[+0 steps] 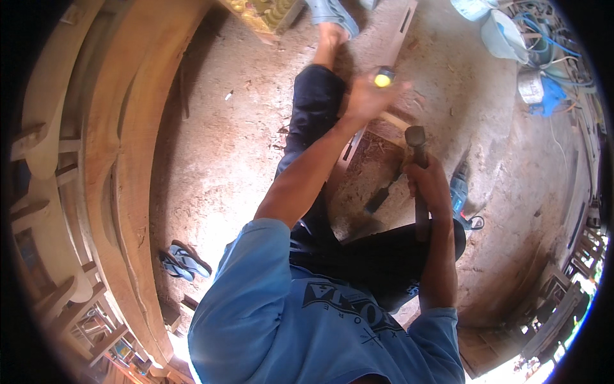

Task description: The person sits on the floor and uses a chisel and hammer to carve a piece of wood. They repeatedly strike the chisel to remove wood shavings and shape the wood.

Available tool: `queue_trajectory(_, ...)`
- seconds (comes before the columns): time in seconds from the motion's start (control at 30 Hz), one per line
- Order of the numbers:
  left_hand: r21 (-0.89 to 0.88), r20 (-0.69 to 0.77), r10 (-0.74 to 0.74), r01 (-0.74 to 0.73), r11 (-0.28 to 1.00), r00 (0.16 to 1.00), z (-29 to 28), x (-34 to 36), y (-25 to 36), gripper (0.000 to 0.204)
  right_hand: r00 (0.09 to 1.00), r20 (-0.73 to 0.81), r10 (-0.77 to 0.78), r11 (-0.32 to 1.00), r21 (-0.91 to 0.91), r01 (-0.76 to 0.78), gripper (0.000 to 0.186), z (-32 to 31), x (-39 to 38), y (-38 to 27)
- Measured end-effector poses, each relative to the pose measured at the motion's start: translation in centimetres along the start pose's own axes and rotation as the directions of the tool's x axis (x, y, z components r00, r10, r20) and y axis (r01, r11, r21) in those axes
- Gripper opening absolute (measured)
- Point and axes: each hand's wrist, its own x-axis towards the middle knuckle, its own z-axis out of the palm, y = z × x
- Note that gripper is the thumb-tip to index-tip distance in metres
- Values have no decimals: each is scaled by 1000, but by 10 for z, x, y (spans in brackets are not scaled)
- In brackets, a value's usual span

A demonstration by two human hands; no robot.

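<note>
Yellow marks the butt of a short-handled tool (383, 80), probably a chisel, seen nearly end-on in the left hand (371, 99) above a slotted wooden board (389, 45). That hand appears wrapped around the handle; motion blur hides how tightly each finger closes. The tool should feel light and rigid, best held around the handle, clear of both its butt and its working end.

The right hand (427, 182), to the right and nearer, grips a dark-headed hammer (416, 136) by its handle, close below the head. It likely handles head-heavy and stiff; a hold farther down the handle would give more swing, this one more control. The board, running from far right toward near left, looks stiff and fairly weighty, easiest to lift by its long edges.

A dark, narrow tool (382, 197) lies just left of the right hand, its kind unclear. Right of the right forearm, a blue power tool (458, 192) is partly covered. Far right stand pale buckets (503, 37). The yellow-ended tool's working end is hidden by the hand, the board's far end is cut off, and the left forearm covers part of its middle.
</note>
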Motion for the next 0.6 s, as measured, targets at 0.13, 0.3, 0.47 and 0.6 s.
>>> queue_trajectory(0.13,-137,-45,-9,3,991,999,-7,-8,1,33,1000,-5,-28,999,21,28,15,-2,1,6)
queue_trajectory(0.3,17,-23,143,-142,990,990,3,-17,-7,27,1000,-22,-16,999,-44,15,10,-2,-3,3)
queue_trajectory(0.47,-90,-58,93,-98,991,994,-1,-31,-9,29,984,-104,-143,990,-25,141,17,-8,-21,-21)
queue_trajectory(0.6,18,-45,257,-256,966,965,-14,-49,-10,26,905,-278,-323,944,-28,329,21,-23,-48,-53)
